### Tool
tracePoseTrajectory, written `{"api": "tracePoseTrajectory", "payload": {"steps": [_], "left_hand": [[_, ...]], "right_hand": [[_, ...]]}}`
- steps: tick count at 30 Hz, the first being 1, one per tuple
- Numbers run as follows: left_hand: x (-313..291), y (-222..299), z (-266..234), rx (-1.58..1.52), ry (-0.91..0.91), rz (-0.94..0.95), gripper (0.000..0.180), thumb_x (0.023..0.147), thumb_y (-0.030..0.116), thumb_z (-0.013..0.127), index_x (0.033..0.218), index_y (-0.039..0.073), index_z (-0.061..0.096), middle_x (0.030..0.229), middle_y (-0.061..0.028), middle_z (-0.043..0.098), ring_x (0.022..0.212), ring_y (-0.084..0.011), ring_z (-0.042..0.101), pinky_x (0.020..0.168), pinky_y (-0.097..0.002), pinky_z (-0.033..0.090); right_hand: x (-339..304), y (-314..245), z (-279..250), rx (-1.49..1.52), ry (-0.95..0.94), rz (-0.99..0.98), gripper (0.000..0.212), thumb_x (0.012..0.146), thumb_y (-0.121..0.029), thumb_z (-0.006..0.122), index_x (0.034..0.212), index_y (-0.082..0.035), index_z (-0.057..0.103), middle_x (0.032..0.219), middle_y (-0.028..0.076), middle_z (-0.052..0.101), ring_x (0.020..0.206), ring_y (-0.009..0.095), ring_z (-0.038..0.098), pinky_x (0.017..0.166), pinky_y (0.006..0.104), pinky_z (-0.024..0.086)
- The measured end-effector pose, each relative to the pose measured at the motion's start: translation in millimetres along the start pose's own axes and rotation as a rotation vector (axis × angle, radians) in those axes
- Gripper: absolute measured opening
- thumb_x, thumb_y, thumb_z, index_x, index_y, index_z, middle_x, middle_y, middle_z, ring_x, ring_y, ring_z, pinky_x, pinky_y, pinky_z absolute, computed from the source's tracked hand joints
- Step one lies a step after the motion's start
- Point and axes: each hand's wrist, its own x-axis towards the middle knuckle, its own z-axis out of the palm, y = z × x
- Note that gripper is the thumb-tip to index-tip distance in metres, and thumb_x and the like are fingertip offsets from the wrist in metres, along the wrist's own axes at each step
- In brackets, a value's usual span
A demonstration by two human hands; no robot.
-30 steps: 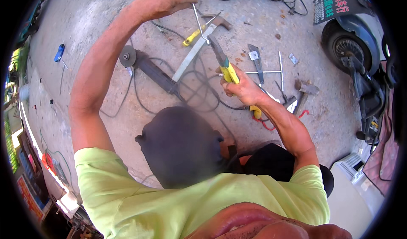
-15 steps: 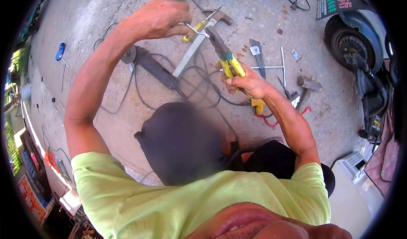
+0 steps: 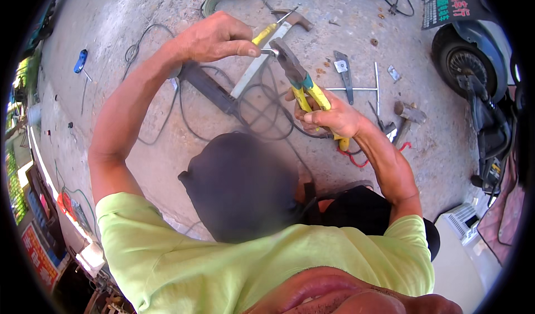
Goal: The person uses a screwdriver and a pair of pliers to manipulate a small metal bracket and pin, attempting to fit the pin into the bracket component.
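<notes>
My right hand [image 3: 340, 116] is wrapped round the yellow-and-green handles of a pair of pliers [image 3: 295, 69], whose jaws point up and to the left. A thin bent silver metal rod [image 3: 270, 52] runs from those jaws to my left hand [image 3: 223, 38]. My left thumb and fingers pinch its other end, and most of the rod's length is hidden in that hand. Beneath, on the concrete, a claw hammer [image 3: 296, 20] with a pale metal handle and a yellow screwdriver [image 3: 264, 33] lie close together. A dark angle grinder [image 3: 209, 88] is below my left wrist.
Black cable [image 3: 262, 110] loops across the floor. Right of the pliers lie a T-shaped metal rod [image 3: 377, 91], a flat grey tool [image 3: 344, 74] and a second hammer [image 3: 409, 112]. A scooter [image 3: 468, 63] stands at the right. A blue-handled screwdriver [image 3: 82, 60] is far left.
My left hand has come down and nearer the pliers' jaws, so less of the rod shows. The pliers stay in my right hand, and the whole view has shifted slightly.
</notes>
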Motion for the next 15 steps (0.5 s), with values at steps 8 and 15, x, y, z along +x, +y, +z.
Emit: {"api": "tracePoseTrajectory", "payload": {"steps": [8,15], "left_hand": [[35,48,153,-1.629,0.588,-0.401,0.064,0.100,0.069,0.050,0.094,0.007,0.063,0.074,-0.0023,0.054,0.059,-0.0126,0.044,0.055,-0.0304,0.035],[47,84,151,-1.784,0.644,-0.727,0.050,0.107,0.051,0.048,0.107,0.003,0.060,0.082,-0.0075,0.060,0.066,-0.0180,0.055,0.060,-0.0380,0.049]], "right_hand": [[21,10,-15,-0.396,0.365,-0.286,0.055,0.086,-0.007,0.061,0.139,-0.003,0.047,0.092,0.004,0.050,0.072,0.012,0.046,0.065,0.0291,0.041],[38,16,-24,-0.829,0.744,-0.116,0.061,0.083,-0.007,0.066,0.140,-0.003,0.046,0.119,0.030,0.064,0.116,0.046,0.063,0.095,0.0509,0.050]]}}
